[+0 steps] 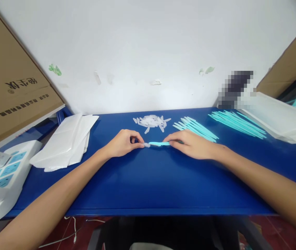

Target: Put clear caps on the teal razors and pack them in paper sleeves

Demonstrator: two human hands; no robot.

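Near the middle of the blue table (148,187), my left hand (125,143) pinches a small translucent cap (146,145) between thumb and fingertips. My right hand (189,143) grips a turquoise stick (159,143), its free end pointing left at the cap. Cap and stick lie end to end, with hardly any gap; whether they touch I cannot tell. Just behind the hands is a pile of translucent caps (151,121). A bundle of turquoise sticks (196,128) lies behind my right hand, and a second bundle (238,123) is farther right.
White plastic bags (62,142) lie at the left, beside a white power strip (9,170) and a large cardboard box (15,73). At the right are stacked clear bags (278,118) and another cardboard box (291,59). A white wall (137,52) rises behind the table.
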